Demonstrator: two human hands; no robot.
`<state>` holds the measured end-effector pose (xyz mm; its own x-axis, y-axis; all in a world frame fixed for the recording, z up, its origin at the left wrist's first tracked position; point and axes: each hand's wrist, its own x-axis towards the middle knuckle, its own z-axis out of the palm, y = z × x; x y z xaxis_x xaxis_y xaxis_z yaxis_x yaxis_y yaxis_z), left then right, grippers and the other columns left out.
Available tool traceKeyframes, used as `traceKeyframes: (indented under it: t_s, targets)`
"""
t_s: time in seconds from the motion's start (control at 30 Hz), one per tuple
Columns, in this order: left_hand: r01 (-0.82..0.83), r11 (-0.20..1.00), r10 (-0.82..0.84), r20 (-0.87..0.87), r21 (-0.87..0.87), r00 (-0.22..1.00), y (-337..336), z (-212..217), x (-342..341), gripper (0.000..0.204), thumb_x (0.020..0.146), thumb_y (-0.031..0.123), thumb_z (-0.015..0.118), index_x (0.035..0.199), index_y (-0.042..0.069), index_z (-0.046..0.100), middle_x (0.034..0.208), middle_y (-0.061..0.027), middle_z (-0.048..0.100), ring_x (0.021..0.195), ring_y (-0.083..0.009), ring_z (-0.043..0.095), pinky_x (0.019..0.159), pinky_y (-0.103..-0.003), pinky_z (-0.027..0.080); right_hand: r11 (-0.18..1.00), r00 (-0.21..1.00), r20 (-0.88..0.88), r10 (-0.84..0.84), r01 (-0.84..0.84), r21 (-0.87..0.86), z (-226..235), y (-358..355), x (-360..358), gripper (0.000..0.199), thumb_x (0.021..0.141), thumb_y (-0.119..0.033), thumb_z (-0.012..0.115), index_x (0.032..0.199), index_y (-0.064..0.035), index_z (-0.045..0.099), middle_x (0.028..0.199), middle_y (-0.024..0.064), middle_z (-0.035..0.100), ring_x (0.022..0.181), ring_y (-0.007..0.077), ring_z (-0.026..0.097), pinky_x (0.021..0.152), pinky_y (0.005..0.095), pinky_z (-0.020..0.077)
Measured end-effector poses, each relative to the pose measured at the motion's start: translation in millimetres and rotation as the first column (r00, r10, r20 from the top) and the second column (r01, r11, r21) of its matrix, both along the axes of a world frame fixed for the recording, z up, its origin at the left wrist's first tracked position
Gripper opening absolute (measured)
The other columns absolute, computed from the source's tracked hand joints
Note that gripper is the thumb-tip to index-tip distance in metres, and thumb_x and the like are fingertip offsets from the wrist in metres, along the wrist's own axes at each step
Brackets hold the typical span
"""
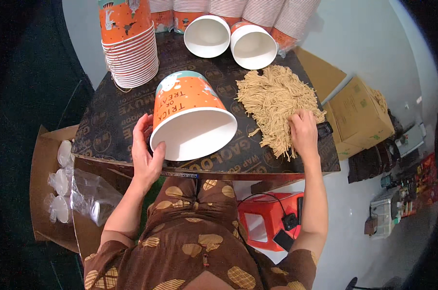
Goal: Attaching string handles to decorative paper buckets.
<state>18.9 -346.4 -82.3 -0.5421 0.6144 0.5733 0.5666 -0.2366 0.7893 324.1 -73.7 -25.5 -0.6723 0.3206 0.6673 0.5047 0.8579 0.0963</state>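
left hand fingers curled round bucket rim, bucket tipped on counter centre | right hand fingers spread on cords at 3 o'clock, fingertips buried | stack at 11 o'clock, top cut off | near edge just beneath hands

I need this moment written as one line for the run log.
left hand: holds tilted orange paper bucket | right hand: on pile of tan strings | surface: dark board | nearby: bucket stack
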Motion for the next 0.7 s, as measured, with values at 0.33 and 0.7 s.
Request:
traceKeyframes:
  t_s: [0.33,0.7]
  targets:
    - [-0.016,0.999,0.016,-0.02,-0.034,1.0,-1.4,4.7,1.8,0.067,0.088,0.015,0.058,0.144,-0.004,0.027,0.137,-0.0211,0.045,0.125,-0.0297,0.049,0.107,-0.041,0.038,0.995,0.993,-0.078,0.086,-0.09,-0.047,3.1,-12.8,5.3,0.011,0.077,-0.001,0.067,0.081,-0.0016,0.057,0.09,0.0124,0.056,0.086,0.0319,0.054,0.075,0.0408,0.044]
    - [-0.017,0.999,0.016,-0.026,-0.042,1.0,-0.7,7.8,3.8,0.067,0.084,0.013,0.06,0.142,-0.004,0.03,0.131,-0.0212,0.049,0.122,-0.0304,0.052,0.106,-0.041,0.039,0.888,0.91,0.017,0.415,-0.401,-0.228,-7.4,-102.8,-30.2,0.012,0.073,-0.001,0.064,0.078,-0.0053,0.054,0.071,0.0101,0.048,0.07,0.0299,0.052,0.064,0.0411,0.043]
